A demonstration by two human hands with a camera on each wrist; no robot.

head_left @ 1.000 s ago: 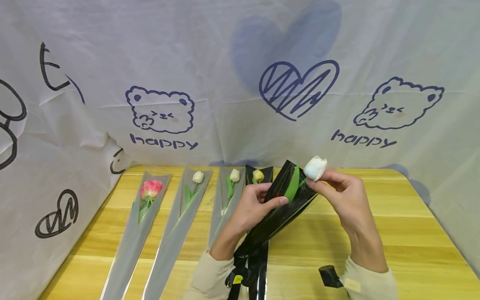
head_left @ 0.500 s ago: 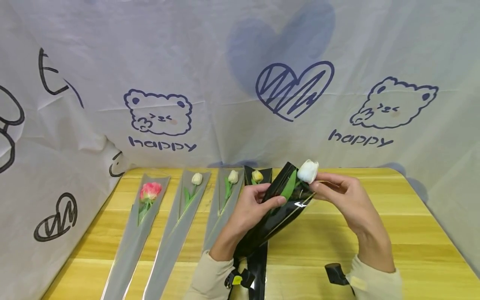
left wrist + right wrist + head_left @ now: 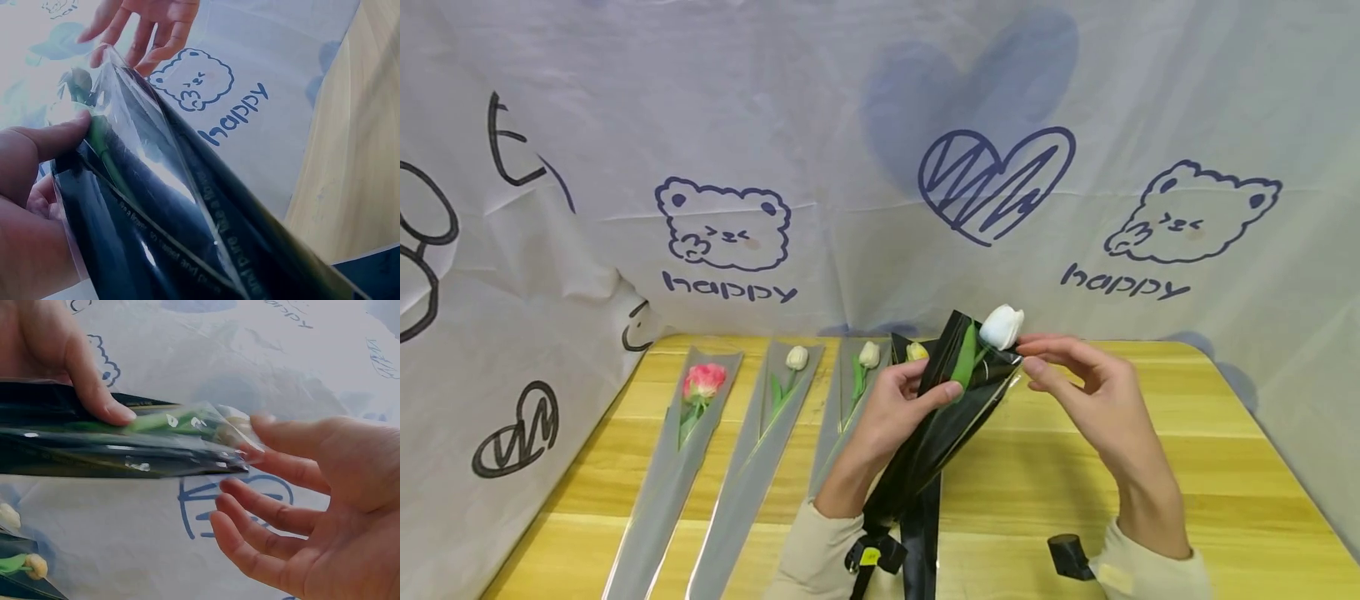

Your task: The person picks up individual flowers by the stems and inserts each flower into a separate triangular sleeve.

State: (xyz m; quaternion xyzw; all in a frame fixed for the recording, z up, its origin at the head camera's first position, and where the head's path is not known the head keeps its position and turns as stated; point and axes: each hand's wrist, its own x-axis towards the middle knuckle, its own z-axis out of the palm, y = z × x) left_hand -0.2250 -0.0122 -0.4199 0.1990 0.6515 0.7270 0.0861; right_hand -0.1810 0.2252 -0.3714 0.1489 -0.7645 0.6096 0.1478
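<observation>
My left hand (image 3: 898, 408) grips a black flower sleeve (image 3: 925, 458) near its upper end, thumb on the front over a green leaf (image 3: 966, 358). The sleeve slants up to the right, its front film clear. A white tulip (image 3: 1002, 327) stands out at its top in the head view. At the clear film's edge are the thumb and index fingertips of my right hand (image 3: 1097, 396), with a gap between them; the other fingers are spread loosely. In the right wrist view, the film (image 3: 209, 419) covers the stem and reaches the right hand (image 3: 350, 500).
On the wooden table (image 3: 1150, 467) lie a pink flower (image 3: 703, 382) and two white tulips (image 3: 797, 358) in grey sleeves. A yellow tulip (image 3: 916, 351) in a black sleeve lies partly behind my left hand. A printed white cloth (image 3: 865, 167) hangs behind.
The tulip and sleeve top have shifted left and turned more upright. My right hand's thumb and index finger have moved from beside the bloom to the film's edge; the left hand keeps its grip.
</observation>
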